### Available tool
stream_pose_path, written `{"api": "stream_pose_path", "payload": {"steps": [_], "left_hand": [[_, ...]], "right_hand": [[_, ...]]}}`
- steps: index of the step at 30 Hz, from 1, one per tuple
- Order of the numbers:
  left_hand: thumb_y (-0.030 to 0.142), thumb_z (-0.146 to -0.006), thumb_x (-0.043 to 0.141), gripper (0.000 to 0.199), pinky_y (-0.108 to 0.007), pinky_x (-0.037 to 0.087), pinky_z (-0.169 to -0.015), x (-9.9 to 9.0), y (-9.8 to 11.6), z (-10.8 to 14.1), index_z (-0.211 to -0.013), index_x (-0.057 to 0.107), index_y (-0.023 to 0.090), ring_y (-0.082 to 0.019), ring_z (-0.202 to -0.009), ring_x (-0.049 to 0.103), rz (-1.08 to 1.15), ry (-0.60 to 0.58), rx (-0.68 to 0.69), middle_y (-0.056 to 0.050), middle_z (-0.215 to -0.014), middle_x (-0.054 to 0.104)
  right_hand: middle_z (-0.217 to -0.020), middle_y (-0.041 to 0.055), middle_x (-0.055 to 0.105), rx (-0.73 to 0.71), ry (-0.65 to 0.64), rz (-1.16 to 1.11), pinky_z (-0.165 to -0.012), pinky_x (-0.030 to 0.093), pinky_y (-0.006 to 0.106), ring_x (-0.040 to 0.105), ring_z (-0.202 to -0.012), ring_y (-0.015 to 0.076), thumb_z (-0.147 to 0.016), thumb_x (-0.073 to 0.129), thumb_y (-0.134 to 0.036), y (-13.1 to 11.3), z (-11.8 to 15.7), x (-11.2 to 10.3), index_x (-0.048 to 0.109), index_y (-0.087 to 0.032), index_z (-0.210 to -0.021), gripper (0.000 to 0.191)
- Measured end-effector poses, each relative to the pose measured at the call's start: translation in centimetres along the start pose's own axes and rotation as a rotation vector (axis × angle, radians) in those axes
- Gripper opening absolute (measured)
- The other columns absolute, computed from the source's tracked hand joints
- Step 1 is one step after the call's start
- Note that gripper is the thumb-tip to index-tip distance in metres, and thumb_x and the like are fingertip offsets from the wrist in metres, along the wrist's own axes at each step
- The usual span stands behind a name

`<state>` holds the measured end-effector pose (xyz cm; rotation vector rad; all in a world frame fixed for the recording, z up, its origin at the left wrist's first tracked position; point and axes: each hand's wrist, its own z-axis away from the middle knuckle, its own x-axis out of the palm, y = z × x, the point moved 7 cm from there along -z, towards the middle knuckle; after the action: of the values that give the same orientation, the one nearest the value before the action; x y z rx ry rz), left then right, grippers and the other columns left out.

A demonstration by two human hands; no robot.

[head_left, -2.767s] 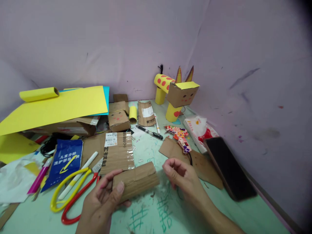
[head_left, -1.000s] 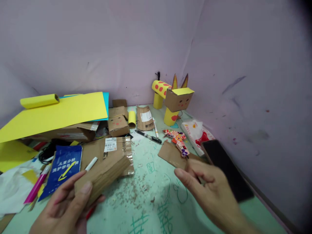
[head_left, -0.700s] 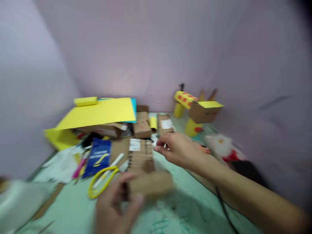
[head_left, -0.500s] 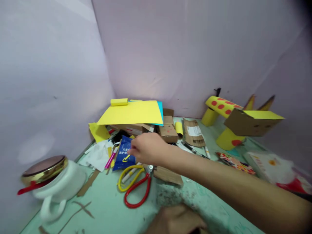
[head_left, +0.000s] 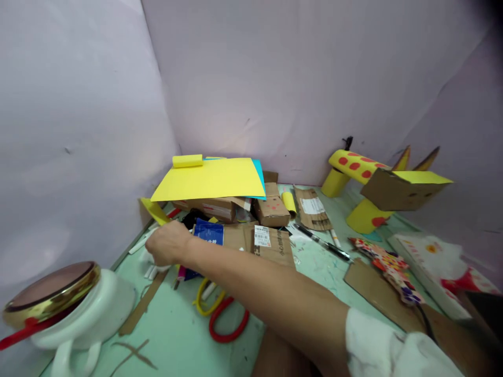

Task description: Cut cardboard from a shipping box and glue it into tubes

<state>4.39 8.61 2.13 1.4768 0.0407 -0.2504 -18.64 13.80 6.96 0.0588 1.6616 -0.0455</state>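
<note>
My right hand (head_left: 168, 244) reaches across from the right to the left side of the table, its fingers closed on crumpled white paper (head_left: 148, 264). Part of that paper is hidden under the hand. Beside it are a magenta marker (head_left: 181, 273) and a blue packet (head_left: 209, 231), both partly covered by my forearm. Scissors with one yellow and one red handle loop (head_left: 229, 337) lie below the forearm, which hides their blades. My left hand is not in view. A blurred brown piece (head_left: 275, 358), seemingly cardboard, shows at the bottom edge.
At left stands a white mug (head_left: 102, 303) with a gold-rimmed lid. Yellow sheets (head_left: 216, 178) top a pile of cardboard boxes at the back. A yellow, red-spotted cardboard animal (head_left: 353, 166) stands at right. A black pen (head_left: 322, 242) and labelled cardboard (head_left: 275, 246) lie mid-table.
My right hand has moved left from the blue packet to the white paper, which is now gathered under it. The labelled cardboard has come into sight, and the view has shifted slightly.
</note>
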Motion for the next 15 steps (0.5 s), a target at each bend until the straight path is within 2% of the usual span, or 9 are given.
{"api": "stream_pose_path", "payload": {"steps": [4,6,8,11,12,15], "left_hand": [[0.026,-0.083,0.061,0.019,-0.029,0.052,-0.067,0.1,-0.2,-0.3,-0.099,0.066,0.017,-0.022,-0.086,0.064,-0.015,0.020,-0.049,-0.004,-0.097,0.067],[0.019,-0.075,0.064,0.020,-0.026,0.050,-0.063,-0.1,-0.1,-0.5,-0.095,0.069,0.017,-0.024,-0.083,0.065,0.002,0.073,-0.071,-0.006,-0.091,0.069],[0.016,-0.068,0.065,0.026,-0.026,0.050,-0.063,-0.5,0.1,-0.8,-0.094,0.069,0.017,-0.024,-0.079,0.065,0.060,0.154,-0.086,-0.007,-0.089,0.071],[0.018,-0.063,0.065,0.026,-0.026,0.049,-0.060,-0.7,0.3,-1.1,-0.089,0.068,0.015,-0.022,-0.071,0.064,0.159,0.211,-0.107,-0.005,-0.079,0.070],[0.018,-0.063,0.065,0.025,-0.026,0.049,-0.059,-0.6,0.3,-1.1,-0.087,0.067,0.014,-0.022,-0.070,0.063,0.176,0.209,-0.116,-0.005,-0.075,0.069],[0.017,-0.061,0.063,0.024,-0.026,0.048,-0.059,-0.6,0.2,-1.2,-0.085,0.065,0.013,-0.022,-0.071,0.061,0.186,0.201,-0.112,-0.004,-0.071,0.066]], "right_hand": [[-0.094,0.0103,0.073,0.027,0.088,-0.081,-0.069,0.054,0.035,0.067,-0.093,0.0268,-0.080,0.056,-0.015,1.3,1.0,-1.9,0.067,-0.017,-0.086,0.013],[-0.097,0.0110,0.072,0.064,0.110,-0.118,-0.068,0.054,0.035,0.067,-0.094,0.0270,-0.080,0.053,-0.013,2.1,1.9,-2.3,0.065,-0.016,-0.092,0.017],[-0.107,0.0146,0.069,0.121,0.115,-0.160,-0.068,0.055,0.036,0.066,-0.095,0.0271,-0.081,0.056,-0.019,3.0,2.9,-2.4,0.061,-0.012,-0.103,0.024],[-0.114,0.0198,0.064,0.215,0.114,-0.229,-0.068,0.057,0.037,0.066,-0.093,0.0283,-0.082,0.059,-0.038,4.3,4.1,-2.4,0.053,-0.007,-0.116,0.046],[-0.113,0.0197,0.064,0.239,0.122,-0.248,-0.068,0.057,0.037,0.066,-0.093,0.0280,-0.084,0.057,-0.038,4.7,4.4,-2.5,0.054,-0.008,-0.115,0.044],[-0.110,0.0158,0.067,0.265,0.171,-0.287,-0.074,0.055,0.035,0.066,-0.097,0.0264,-0.087,0.050,-0.019,5.3,5.1,-3.4,0.062,-0.012,-0.102,0.020]]}}
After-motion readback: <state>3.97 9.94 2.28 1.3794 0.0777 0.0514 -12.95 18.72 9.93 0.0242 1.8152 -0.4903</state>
